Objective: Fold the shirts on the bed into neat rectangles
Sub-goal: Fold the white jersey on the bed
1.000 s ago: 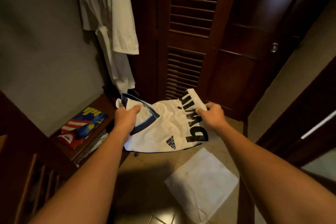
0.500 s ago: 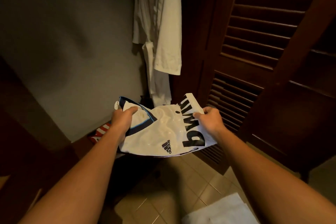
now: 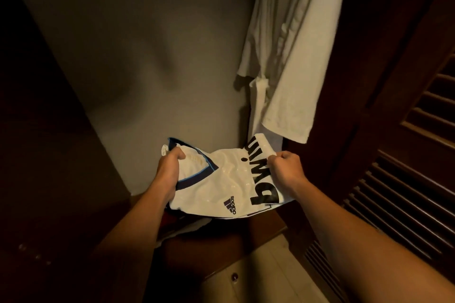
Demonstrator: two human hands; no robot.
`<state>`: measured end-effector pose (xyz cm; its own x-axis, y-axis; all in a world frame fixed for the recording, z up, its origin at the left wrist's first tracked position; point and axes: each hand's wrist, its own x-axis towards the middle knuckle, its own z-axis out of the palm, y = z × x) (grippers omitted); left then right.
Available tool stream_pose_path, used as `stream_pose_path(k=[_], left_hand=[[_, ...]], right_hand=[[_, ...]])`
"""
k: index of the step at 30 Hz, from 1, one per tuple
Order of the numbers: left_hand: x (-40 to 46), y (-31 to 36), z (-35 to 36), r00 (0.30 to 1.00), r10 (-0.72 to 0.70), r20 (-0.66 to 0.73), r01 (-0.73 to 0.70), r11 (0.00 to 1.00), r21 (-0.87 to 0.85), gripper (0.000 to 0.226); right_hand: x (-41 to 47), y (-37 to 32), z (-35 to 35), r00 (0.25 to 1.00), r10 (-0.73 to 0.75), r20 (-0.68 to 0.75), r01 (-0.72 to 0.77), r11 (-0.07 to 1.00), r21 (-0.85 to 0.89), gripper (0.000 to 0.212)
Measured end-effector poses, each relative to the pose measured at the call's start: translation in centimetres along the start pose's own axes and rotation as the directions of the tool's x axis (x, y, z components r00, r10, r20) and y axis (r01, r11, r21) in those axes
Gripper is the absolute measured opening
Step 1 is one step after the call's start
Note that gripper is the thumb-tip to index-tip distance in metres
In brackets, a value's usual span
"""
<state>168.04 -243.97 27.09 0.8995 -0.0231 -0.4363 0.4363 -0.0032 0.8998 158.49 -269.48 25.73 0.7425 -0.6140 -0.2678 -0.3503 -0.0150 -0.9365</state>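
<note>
shirt (image 3: 221,179) in left hand (image 3: 170,167), right hand (image 3: 286,170)

left hand (image 3: 170,170) + right hand (image 3: 286,170) | grip folded shirt (image 3: 221,184) | robe (image 3: 290,56) behind

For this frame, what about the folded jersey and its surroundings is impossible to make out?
- Head view: the white jersey's underside and back layers, hidden by its own fold.
- Fingertips of the left hand and right hand, curled into the cloth.
- Items on the low shelf, covered by jersey, forearm and shadow.
- The white robe's top, cut by the frame edge.
</note>
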Motion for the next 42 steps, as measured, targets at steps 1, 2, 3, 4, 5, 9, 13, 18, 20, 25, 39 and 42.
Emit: stream_pose_path(k=[1, 2, 3, 4, 5, 9, 13, 18, 20, 25, 39, 42], left_hand=[[1.0, -0.1, -0.1, 0.999, -0.005, -0.032, 0.005, 1.000, -0.001, 0.052], [2.3, -0.2, -0.2, 0.998, 0.004, -0.061, -0.004, 1.000, 0.007, 0.062], [3.3, -0.3, -0.2, 0.996, 0.011, -0.084, -0.010, 1.000, 0.012, 0.073], [4.6, -0.4, -0.4, 0.994, 0.024, -0.109, -0.022, 1.000, 0.020, 0.079], [6.0, -0.8, -0.4, 0.989, 0.041, -0.142, -0.036, 0.999, 0.032, 0.081], [12.1, -3.4, -0.4, 0.972, 0.066, -0.224, -0.045, 0.994, 0.098, 0.066], [19.7, -9.1, -1.2, 0.955, 0.048, -0.292, -0.006, 0.990, 0.144, 0.044], [28.0, -19.1, -1.0, 0.935, 0.062, -0.350, 0.008, 0.981, 0.196, 0.069], [30.6, -22.7, -0.7, 0.912, 0.094, -0.399, -0.002, 0.974, 0.226, 0.047], [36.8, -29.7, -0.5, 0.885, 0.210, -0.415, -0.099, 0.957, 0.274, 0.011], [48.2, -31.4, -6.2, 0.876, 0.328, -0.353, -0.265, 0.940, 0.215, 0.034], [49.4, -30.9, -7.4, 0.886, 0.302, -0.352, -0.262, 0.952, 0.158, 0.027]], right_hand=[[1.2, -0.4, 0.9, 1.000, 0.000, 0.025, 0.000, 1.000, -0.008, 0.017], [2.3, -0.8, 1.8, 0.999, -0.007, 0.052, 0.009, 1.000, -0.023, 0.012], [3.7, -1.0, 2.7, 0.997, -0.013, 0.079, 0.017, 0.999, -0.041, 0.008], [5.2, -1.0, 3.7, 0.995, -0.014, 0.103, 0.019, 0.998, -0.052, 0.007], [6.8, -0.7, 4.6, 0.991, -0.018, 0.134, 0.027, 0.998, -0.061, 0.009], [14.2, 2.7, 9.2, 0.976, -0.043, 0.215, 0.063, 0.994, -0.085, 0.017], [21.4, 9.8, 14.1, 0.968, -0.074, 0.239, 0.106, 0.987, -0.122, 0.010], [29.0, 21.5, 19.8, 0.965, -0.081, 0.250, 0.123, 0.980, -0.154, 0.012], [31.4, 25.5, 22.0, 0.962, -0.111, 0.250, 0.156, 0.974, -0.166, 0.012], [35.8, 32.1, 26.2, 0.944, -0.185, 0.274, 0.227, 0.965, -0.131, 0.018], [41.8, 33.7, 35.0, 0.907, -0.311, 0.284, 0.342, 0.937, -0.065, 0.025], [42.8, 33.6, 36.6, 0.903, -0.331, 0.275, 0.358, 0.932, -0.053, 0.026]])
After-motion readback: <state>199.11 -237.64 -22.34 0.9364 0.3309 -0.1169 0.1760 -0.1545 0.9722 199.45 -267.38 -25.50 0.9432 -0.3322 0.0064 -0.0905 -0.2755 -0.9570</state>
